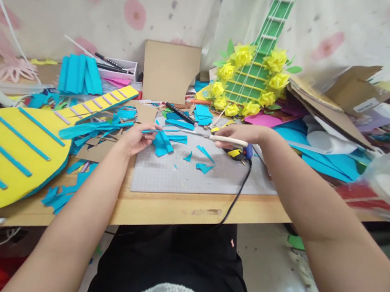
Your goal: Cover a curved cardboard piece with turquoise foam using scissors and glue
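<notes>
Two hands work over the grey mat [190, 177]: left hand [137, 139] pinches a thin blue strip [153, 131], right hand [236, 134] grips closed around a white-handled tool [227, 141].

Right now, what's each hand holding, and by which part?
Left hand pinches one end of a thin blue foam strip. Right hand wraps the handle end of a slim white-handled tool; tool type unclear.

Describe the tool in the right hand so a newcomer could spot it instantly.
Start at the grey cutting mat mid-desk. Along its far edge the right hand grips a glue gun, yellow and blue, with a white glue stick. It alone trails a black cord off the desk's front.
</notes>
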